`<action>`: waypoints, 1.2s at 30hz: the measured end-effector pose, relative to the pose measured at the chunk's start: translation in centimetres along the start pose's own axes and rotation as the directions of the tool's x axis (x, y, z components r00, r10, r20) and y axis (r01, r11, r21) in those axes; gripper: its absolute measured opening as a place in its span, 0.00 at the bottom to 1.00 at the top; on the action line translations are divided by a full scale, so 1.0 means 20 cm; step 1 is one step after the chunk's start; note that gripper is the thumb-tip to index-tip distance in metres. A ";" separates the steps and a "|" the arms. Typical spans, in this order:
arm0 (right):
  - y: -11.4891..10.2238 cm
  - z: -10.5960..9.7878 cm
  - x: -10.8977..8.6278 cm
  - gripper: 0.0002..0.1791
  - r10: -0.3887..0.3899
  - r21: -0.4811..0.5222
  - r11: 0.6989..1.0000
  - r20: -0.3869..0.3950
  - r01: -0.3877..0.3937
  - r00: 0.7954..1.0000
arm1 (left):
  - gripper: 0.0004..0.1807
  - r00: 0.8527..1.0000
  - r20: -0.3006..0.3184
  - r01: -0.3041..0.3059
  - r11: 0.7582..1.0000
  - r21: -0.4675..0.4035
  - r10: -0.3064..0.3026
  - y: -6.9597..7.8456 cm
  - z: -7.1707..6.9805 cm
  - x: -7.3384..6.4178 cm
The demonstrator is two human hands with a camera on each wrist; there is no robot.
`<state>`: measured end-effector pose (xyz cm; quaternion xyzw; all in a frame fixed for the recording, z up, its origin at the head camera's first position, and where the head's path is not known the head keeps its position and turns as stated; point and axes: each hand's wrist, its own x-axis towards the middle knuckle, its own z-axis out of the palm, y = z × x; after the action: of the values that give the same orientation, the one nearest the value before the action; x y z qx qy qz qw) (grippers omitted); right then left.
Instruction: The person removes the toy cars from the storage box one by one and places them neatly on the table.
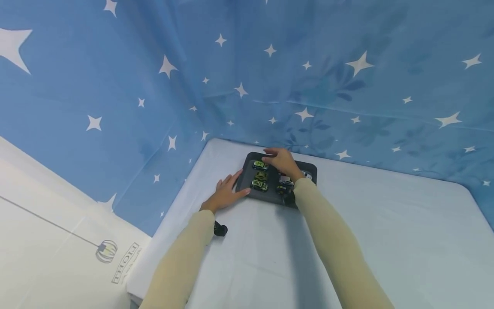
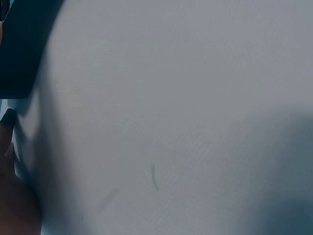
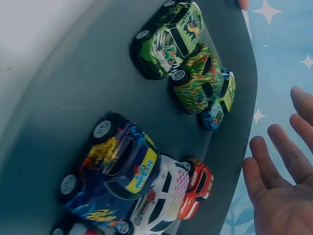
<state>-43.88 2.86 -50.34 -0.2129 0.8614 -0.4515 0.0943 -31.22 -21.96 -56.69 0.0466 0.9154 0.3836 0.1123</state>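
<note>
A dark grey tray (image 1: 272, 179) holds several toy cars in two groups. On its left stand a green car (image 3: 171, 41), an orange-striped green car (image 3: 200, 81) and a blue-and-lime car (image 3: 222, 100). Nearer the right side are a dark blue car (image 3: 122, 171), a white car (image 3: 164, 191) and a red car (image 3: 198, 186). My left hand (image 1: 225, 195) rests against the tray's left corner, fingers and thumb spread. Over the far part of the tray, beside the blue-and-lime car, my right hand (image 1: 283, 162) hovers with loosely extended fingers; nothing shows in it.
The tray lies near the far left corner of a white-covered table (image 1: 386, 223). Behind and to the left hangs a blue curtain (image 1: 251, 64) with white stars. A small black object (image 1: 220, 229) sits by the left wrist.
</note>
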 end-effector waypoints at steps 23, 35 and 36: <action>0.06 0.10 0.15 0.22 0.006 -0.045 0.999 0.076 -0.002 0.997 | 0.53 1.000 -0.005 -0.026 1.000 -0.001 0.026 -0.03 -0.01 0.02; 0.10 0.14 0.18 0.21 0.055 -0.093 0.995 0.124 -0.044 0.991 | 0.54 0.999 -0.007 -0.038 0.999 -0.017 0.038 -0.03 -0.01 0.01; 0.10 0.14 0.18 0.21 0.053 -0.101 0.994 0.125 -0.041 0.991 | 0.54 0.999 -0.007 -0.036 0.999 -0.016 0.036 -0.03 -0.01 0.02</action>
<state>-46.68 0.14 -53.47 -0.2253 0.8795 -0.3917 0.1491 -31.61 -22.53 -57.06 0.0608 0.9116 0.3933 0.1026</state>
